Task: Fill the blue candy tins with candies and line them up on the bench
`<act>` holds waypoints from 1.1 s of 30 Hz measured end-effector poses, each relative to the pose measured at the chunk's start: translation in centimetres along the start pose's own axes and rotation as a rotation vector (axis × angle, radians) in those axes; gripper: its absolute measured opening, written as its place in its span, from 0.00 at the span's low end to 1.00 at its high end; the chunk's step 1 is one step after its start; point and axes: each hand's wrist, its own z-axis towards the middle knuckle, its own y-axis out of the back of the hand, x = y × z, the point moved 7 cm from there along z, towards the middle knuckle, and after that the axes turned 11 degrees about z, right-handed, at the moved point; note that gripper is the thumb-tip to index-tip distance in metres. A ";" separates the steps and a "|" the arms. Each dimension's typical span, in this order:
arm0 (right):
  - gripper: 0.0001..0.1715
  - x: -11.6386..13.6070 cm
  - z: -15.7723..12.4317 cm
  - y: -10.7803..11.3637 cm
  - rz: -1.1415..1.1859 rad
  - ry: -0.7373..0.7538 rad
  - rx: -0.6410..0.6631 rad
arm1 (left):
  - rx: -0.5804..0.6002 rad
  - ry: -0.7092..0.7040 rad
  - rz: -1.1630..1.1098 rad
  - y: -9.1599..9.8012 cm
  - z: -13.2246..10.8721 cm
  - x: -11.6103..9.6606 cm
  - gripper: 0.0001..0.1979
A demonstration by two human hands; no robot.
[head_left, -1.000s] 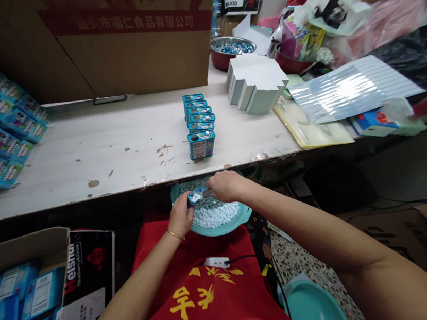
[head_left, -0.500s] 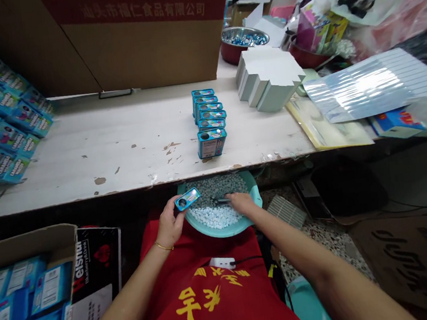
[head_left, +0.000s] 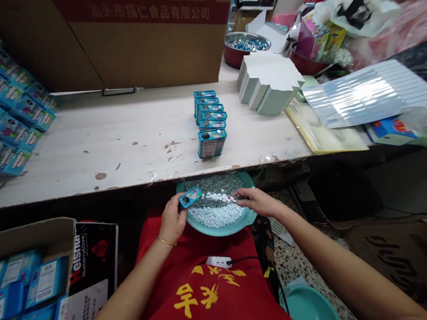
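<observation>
I watched the left hand (head_left: 172, 219) grip a small blue mint tin (head_left: 190, 197) just above the teal basin (head_left: 222, 232), while the right hand (head_left: 255, 200) pinched a slim scoop (head_left: 234, 198) lined with white mints (head_left: 216, 197) (pale mints (head_left: 215, 217) lay heaped in that basin).

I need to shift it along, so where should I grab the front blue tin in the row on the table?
Take the front blue tin by its two narrow sides, coming from your side of the table. It stands upright at the end of the row, so its front and both sides look free, while the next tin sits close behind it.
</observation>
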 end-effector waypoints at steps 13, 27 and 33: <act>0.17 6.2 -0.9 0.0 -0.422 -0.009 0.047 | 0.002 -0.158 0.109 -2.0 -0.1 -2.8 0.24; 0.15 -1.5 -1.9 0.5 -0.586 -0.158 -0.163 | -0.032 -0.047 -0.032 5.1 0.2 -5.4 0.19; 0.16 -2.3 -1.1 0.2 -0.494 -0.127 -0.191 | -0.023 -0.196 -0.247 3.7 8.9 -9.6 0.18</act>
